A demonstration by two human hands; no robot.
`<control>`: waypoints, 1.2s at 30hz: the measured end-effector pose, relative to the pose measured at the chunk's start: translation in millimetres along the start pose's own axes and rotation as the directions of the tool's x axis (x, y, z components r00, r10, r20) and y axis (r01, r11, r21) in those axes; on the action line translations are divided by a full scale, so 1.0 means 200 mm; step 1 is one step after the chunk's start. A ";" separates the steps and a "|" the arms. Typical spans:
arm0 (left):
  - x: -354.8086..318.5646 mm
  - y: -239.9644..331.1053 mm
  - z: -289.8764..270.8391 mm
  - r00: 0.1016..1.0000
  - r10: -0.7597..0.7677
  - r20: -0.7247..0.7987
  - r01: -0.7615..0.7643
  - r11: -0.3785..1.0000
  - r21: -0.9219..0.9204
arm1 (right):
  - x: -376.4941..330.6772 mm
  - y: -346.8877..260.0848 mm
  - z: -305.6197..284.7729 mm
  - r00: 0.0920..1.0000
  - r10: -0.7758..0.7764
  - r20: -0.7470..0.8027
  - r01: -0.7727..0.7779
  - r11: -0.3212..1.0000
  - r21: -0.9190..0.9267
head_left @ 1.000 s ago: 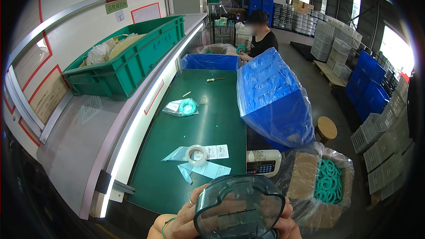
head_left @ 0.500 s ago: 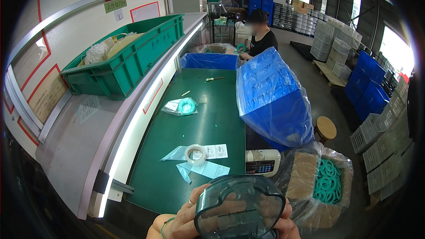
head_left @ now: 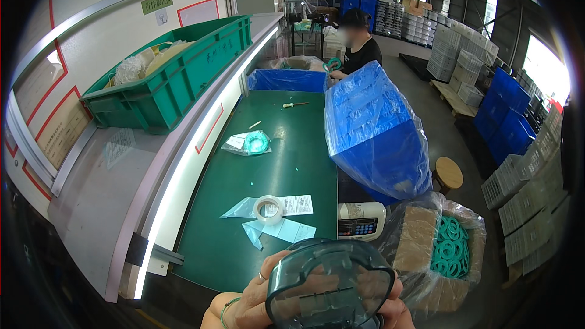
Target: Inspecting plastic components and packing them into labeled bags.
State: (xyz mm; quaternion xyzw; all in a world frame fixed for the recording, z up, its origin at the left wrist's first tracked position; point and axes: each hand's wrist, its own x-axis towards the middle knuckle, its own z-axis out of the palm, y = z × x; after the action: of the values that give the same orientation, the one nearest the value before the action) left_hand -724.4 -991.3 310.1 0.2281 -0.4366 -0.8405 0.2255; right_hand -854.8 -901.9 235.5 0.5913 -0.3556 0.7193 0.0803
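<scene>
A dark, see-through plastic tray with a rounded rim is held up close at the bottom of the view, over the near edge of the green table. My left hand grips its left side, a ring on one finger and a green band at the wrist. My right hand holds the right edge, mostly hidden behind the tray. Just beyond lie a roll of clear tape, small paper labels and empty clear bags.
A small scale sits by the table's right edge. A blue bag-lined bin stands right of the table; a box of green rings below. A bagged green ring lies mid-table. A green crate rests on the left shelf. A person works at the far end.
</scene>
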 end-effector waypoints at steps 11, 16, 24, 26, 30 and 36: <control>0.05 0.03 -0.06 0.914 0.368 0.173 -0.395 0.906 0.156 | 0.06 0.01 0.02 0.998 -0.062 -0.021 0.060 0.996 -0.062; 0.07 0.07 -0.05 0.653 0.650 0.389 -0.753 0.613 0.240 | 0.09 0.01 0.00 0.991 -0.136 -0.013 0.135 0.989 -0.054; 0.17 0.16 0.07 -0.042 0.839 0.542 -0.997 -0.004 -0.071 | 0.14 0.03 0.05 0.975 -0.194 -0.111 0.174 0.971 -0.166; 0.14 0.12 0.05 0.169 0.834 0.526 -0.985 0.120 0.126 | 0.15 0.04 0.09 0.938 -0.226 -0.262 0.191 0.970 -0.154; 0.14 0.10 0.02 0.152 0.804 0.575 -0.987 0.093 0.131 | 0.16 0.02 0.12 0.908 -0.249 -0.336 0.207 0.966 -0.155; 0.18 0.08 0.01 0.151 0.738 0.657 -0.985 0.059 0.161 | 0.18 0.03 0.16 0.847 -0.260 -0.464 0.220 0.965 -0.140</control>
State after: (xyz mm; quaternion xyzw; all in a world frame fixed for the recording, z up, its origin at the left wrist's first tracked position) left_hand -750.7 -1018.7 316.7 -0.2173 -0.7429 -0.3639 0.5181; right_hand -843.4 -935.6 267.7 0.4313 -0.2772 0.8120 0.2789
